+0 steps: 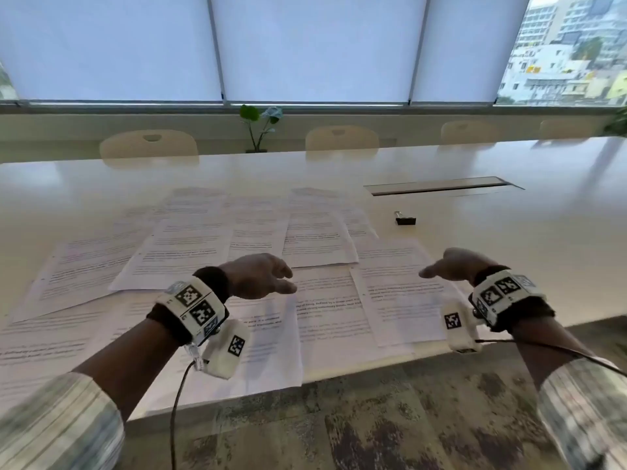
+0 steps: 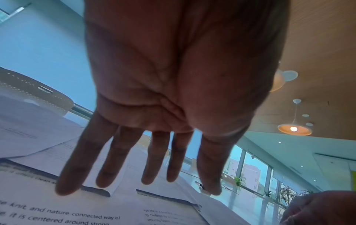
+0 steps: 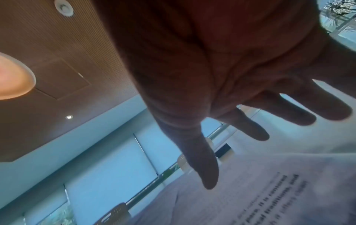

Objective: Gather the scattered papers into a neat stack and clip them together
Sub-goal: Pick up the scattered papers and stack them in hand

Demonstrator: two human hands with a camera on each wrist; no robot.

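Head view: printed papers [image 1: 210,252] lie scattered and overlapping on a glossy white table [image 1: 509,232], from the near edge toward the middle, a few sheets just overhanging that edge. Both hands hover over the near sheets with nothing in them. The left hand [image 1: 258,276] has its fingers straight and a little apart, palm turned inward; the right hand [image 1: 448,266] is also spread, its fingers pointing toward 9 o'clock at the left one. Bare paper fills the gap between them. At 1 o'clock from the right hand, clear of the sheets, a small black binder clip [image 1: 405,219] with metal handles sits alone on bare tabletop. Farther back at 1 o'clock a long narrow slot [image 1: 441,186] is cut into the table. Wide smooth tabletop stays free to the right and behind the sheets. Pale rounded chairs [image 1: 149,145] line the far edge, with a small leafy plant [image 1: 259,127] behind them and a mottled carpet [image 1: 373,429] below the near edge.

Left wrist view: the left hand [image 2: 173,91] shows straight fingers [image 2: 77,167] above flat, thin sheets [image 2: 57,213] with crisp edges and black text.

Right wrist view: the right hand [image 3: 221,76] is splayed over a blurred sheet [image 3: 269,190].
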